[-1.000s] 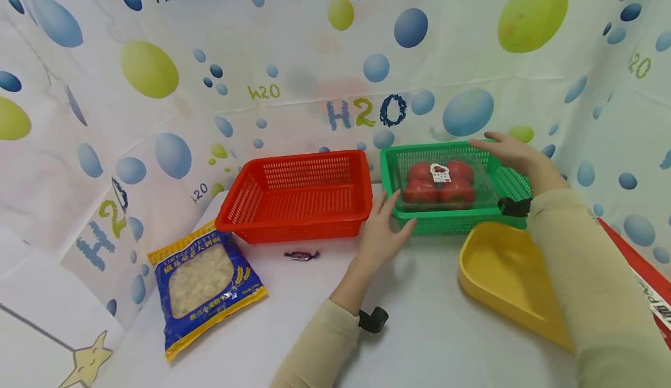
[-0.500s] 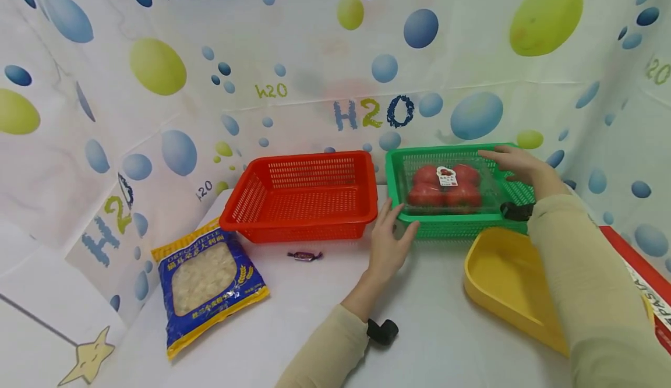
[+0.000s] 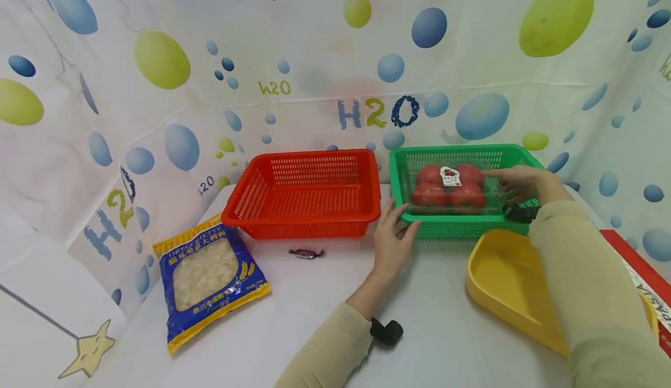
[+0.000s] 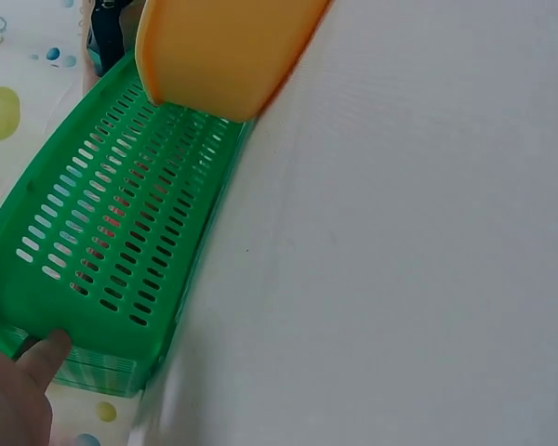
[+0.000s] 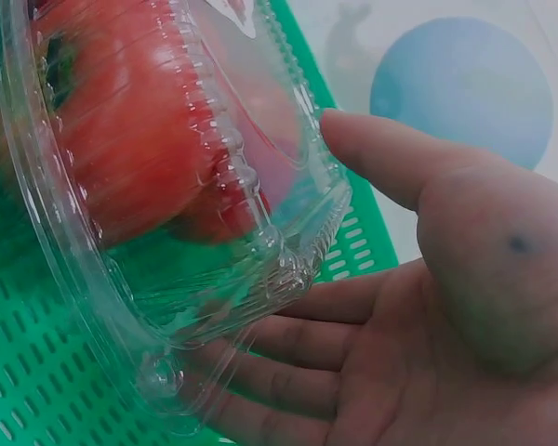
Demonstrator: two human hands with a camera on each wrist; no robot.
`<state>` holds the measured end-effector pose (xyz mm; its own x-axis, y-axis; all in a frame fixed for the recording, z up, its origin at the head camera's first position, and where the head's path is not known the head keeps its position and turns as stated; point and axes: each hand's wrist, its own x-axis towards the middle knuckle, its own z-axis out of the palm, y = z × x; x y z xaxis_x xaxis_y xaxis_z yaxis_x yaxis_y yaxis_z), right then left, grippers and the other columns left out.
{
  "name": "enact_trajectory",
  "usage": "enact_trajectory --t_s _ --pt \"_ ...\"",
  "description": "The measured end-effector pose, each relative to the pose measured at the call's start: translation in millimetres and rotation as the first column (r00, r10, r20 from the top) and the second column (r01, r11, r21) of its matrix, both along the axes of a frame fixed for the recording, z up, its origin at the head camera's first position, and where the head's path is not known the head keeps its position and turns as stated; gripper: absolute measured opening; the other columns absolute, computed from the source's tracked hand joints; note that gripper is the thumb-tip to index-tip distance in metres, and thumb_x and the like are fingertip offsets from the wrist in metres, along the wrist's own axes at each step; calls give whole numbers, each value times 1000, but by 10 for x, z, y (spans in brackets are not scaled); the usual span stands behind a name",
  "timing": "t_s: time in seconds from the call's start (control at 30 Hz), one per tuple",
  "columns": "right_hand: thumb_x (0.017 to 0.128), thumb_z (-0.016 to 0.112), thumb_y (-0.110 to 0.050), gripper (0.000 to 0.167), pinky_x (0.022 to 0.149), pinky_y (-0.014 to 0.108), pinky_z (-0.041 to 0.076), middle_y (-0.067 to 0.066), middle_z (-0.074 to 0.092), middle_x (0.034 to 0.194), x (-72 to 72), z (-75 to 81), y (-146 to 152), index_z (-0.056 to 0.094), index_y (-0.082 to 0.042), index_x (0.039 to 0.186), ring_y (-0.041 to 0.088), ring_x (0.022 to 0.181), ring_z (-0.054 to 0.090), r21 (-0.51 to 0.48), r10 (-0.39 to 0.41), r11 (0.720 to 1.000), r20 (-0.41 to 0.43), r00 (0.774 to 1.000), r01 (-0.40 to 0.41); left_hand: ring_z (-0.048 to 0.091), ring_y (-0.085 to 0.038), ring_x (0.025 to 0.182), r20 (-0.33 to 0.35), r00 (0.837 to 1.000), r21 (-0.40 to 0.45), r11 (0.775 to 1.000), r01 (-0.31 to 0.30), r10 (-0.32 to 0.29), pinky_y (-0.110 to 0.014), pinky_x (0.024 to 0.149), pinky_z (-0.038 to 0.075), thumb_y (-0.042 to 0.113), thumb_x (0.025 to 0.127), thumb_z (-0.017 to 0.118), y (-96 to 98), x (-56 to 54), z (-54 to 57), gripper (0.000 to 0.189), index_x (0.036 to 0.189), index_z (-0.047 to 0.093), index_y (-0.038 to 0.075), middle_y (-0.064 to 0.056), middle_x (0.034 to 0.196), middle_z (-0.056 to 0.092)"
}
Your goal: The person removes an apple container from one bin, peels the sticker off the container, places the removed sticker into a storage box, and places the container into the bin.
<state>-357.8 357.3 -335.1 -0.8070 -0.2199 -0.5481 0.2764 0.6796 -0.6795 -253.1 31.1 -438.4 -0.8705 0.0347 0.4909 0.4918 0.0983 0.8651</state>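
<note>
A green basket [image 3: 472, 225] stands at the back right, holding a clear plastic box [image 5: 279, 255] of red tomatoes [image 3: 466, 194] with a white label on its lid. My right hand [image 3: 516, 181] is inside the basket at the box's right end. In the right wrist view its thumb points along the box's far edge, while the extended fingers show partly through the clear rim. My left hand [image 3: 390, 245] is at the basket's front left corner, fingers at the rim. The left wrist view shows its thumb [image 4: 48, 358] against the green wall.
A red basket [image 3: 304, 228] stands left of the green one. On the white table lie a wrapped candy [image 3: 306, 253] and a blue bag of orecchiette pasta [image 3: 207, 277]. A yellow tray [image 3: 514, 277] sits in front of the green basket, near a red package [image 3: 636, 260].
My right hand has come down from above the green basket to the right end of the tomato box. My left hand stays by the corner, its fingers nearer the rim. The view shifts slightly.
</note>
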Motion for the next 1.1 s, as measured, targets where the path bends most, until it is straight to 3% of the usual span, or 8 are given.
enact_trajectory --t_s 0.23,0.43,0.53,0.67,0.73,0.83,1.0,1.1 --pt "105 37 -57 99 112 62 30 46 2 154 -3 -37 39 -2 22 149 59 141 19 -30 4 1000 9 1000 -4 55 -28 129 13 1000 12 1000 8 -9 -42 92 54 8 93 74 10 7 -18 47 136 59 -2 -16 156 38" --pt "106 43 -51 95 111 64 31 46 -1 154 30 -60 75 -5 16 152 60 141 18 -134 -64 989 -7 998 62 57 -32 127 5 1000 28 999 18 -18 -40 91 55 7 93 74 16 12 -40 46 136 59 -2 -16 156 38" --pt "106 47 -44 95 109 66 31 42 -10 156 39 -66 59 -17 7 154 59 142 13 -270 -121 955 10 993 120 57 -31 126 13 1000 31 999 17 -18 -38 91 55 7 93 74 1 10 -19 46 135 60 -3 -15 156 39" --pt "107 49 -35 93 106 70 31 31 -18 161 45 -70 -1 -25 -6 155 55 145 3 -463 -170 866 81 982 188 59 -31 124 12 1000 38 999 12 -12 -43 90 55 5 91 75 -37 7 13 46 133 61 -4 -15 155 41" --pt "107 48 -33 89 106 71 31 27 -17 163 53 -71 -32 -20 -9 158 53 146 1 -517 -176 830 109 978 207 60 -29 123 10 1000 36 999 8 -9 -47 90 55 5 90 77 -56 5 20 46 132 62 -5 -16 154 42" --pt "107 48 -31 81 106 71 33 25 -14 164 63 -77 -40 -9 -10 161 52 147 3 -555 -185 803 117 976 218 63 -27 119 27 1000 32 999 12 -13 -48 91 55 7 89 78 -84 -2 29 47 132 63 -5 -16 153 44" --pt "107 48 -30 63 105 68 37 24 -5 164 81 -84 -43 14 -13 157 51 145 10 -564 -202 795 102 974 224 65 -19 115 119 993 11 1000 3 -4 -41 96 53 12 88 80 -132 -20 51 46 131 67 3 -6 153 48" --pt "106 50 -31 54 103 68 39 24 -1 162 92 -76 -55 24 -13 151 51 143 17 -552 -213 806 68 975 215 66 -17 114 157 988 14 1000 -1 -2 -37 98 52 12 88 80 -149 -27 59 45 131 69 6 -3 152 49"
